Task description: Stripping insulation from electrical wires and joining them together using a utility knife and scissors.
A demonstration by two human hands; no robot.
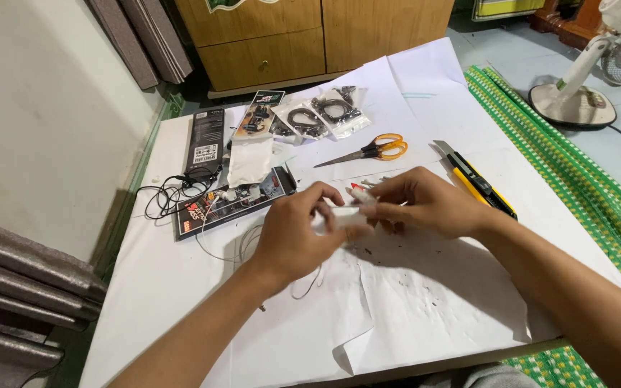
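Both hands pinch the small white piece [343,218]: left hand [292,233] holds it steady, right hand [418,205] should pull gently beside the grip.

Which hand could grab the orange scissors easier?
Probably the right hand. The scissors lie just beyond it on the white paper, while the left hand sits farther back and to the side. Both hands are pinching a small white piece, so one must let go first.

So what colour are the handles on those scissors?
Orange. The scissors lie on the white paper beyond both hands, clearest in the head view.
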